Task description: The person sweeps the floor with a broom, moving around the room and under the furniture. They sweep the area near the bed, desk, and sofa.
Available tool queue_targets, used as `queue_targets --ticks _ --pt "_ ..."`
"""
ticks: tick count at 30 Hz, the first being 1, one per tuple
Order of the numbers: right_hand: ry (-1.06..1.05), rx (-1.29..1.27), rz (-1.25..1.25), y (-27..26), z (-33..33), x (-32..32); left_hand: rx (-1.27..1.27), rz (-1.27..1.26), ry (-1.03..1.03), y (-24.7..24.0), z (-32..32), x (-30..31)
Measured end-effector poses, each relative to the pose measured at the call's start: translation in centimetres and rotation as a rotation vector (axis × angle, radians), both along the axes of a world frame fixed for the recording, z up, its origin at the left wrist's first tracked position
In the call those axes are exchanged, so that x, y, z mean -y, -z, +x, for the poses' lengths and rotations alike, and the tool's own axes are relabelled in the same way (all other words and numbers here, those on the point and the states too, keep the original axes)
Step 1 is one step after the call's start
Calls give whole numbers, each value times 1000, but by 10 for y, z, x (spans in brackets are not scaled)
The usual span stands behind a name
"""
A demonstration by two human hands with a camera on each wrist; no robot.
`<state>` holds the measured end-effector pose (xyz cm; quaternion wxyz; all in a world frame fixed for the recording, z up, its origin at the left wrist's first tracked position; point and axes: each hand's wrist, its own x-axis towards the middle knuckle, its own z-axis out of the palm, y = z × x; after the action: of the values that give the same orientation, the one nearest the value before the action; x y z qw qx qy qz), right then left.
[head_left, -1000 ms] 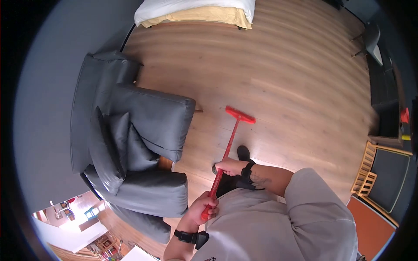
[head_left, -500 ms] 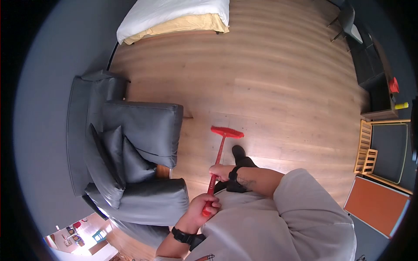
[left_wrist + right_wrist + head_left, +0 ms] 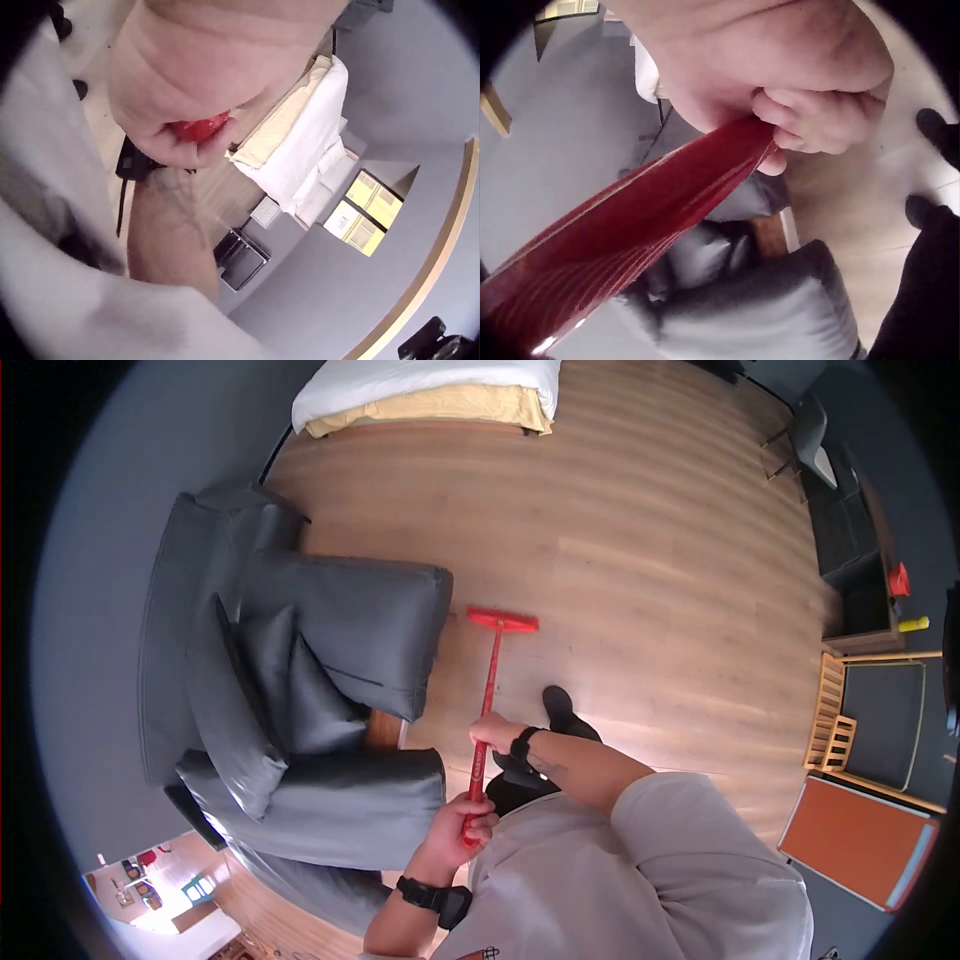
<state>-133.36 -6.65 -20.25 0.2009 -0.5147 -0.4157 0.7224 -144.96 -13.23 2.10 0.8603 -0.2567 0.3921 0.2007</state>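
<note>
Left hand (image 3: 457,827) and right hand (image 3: 500,732) curl round a red broom (image 3: 491,678) (long axis slanting forward, head (image 3: 502,621) foremost).

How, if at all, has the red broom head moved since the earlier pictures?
Yes: in the head view, the broom head has moved left, closer to the gray sofa.

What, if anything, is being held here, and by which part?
A red broom, by its handle: the left hand grips near the top, the right hand farther down toward the broom head.
</note>
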Motion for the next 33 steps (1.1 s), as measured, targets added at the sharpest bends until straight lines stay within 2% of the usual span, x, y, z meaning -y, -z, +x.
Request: queue_targets --ticks 2,3,4,5,6,7,8,10,12,13,14,16,17,19,20,21,22,25,26,27,28,30,33 --pt "-77 -79 241 54 -14 16 -30 -47 -31 23 -15 14" --pt "-111 -68 164 24 -14 17 -20 -87 -48 31 -23 26" --pt "-122 -66 159 34 -24 33 -17 -91 -59 32 -31 35" --pt "-180 81 208 55 -38 55 5 -215 -33 31 -39 42" --pt "-236 230 260 43 -46 59 30 -335 -5 28 -47 49" --pt "-277 223 49 29 -50 68 64 -371 15 23 -56 55" --pt "-297 319 -205 -38 -53 57 69 -367 12 19 -64 61" --pt "-227 53 -208 13 -74 87 -18 -202 106 10 -81 73" --pt "-137 7 -173 6 -92 95 -11 -121 122 -2 -102 79" --pt "-213 -5 25 3 -99 98 -49 -56 151 -10 -111 82" --pt "-204 -3 40 -6 -104 94 -87 8 182 -17 -119 83" --pt "-691 412 785 -23 -117 93 -69 37 185 -23 -131 87" --pt "-685 415 788 -39 -123 89 -95 65 184 -24 -135 89" --pt "-152 230 -267 -67 -131 74 -123 93 192 -21 -142 94" --pt "-244 109 -188 -46 -130 72 -95 89 120 -13 -142 94" --pt "-145 45 -311 -49 -131 68 -64 86 52 -3 -142 94" --pt "-47 -17 -435 -51 -130 64 -57 88 66 10 -140 92" --pt "1 -101 -445 -49 -120 66 -4 82 68 42 -117 88" --pt "29 -59 -445 -49 -118 73 -122 258 301 43 -103 81" --pt "-3 -158 -483 -48 -107 78 -245 437 531 45 -95 75" --pt "-34 -258 -521 -47 -93 83 -238 448 526 50 -95 70" --pt "17 -211 -691 -60 -75 91 -179 670 954 67 -97 58" --pt "134 -407 -863 -71 -46 101 -260 781 945 110 -98 43"
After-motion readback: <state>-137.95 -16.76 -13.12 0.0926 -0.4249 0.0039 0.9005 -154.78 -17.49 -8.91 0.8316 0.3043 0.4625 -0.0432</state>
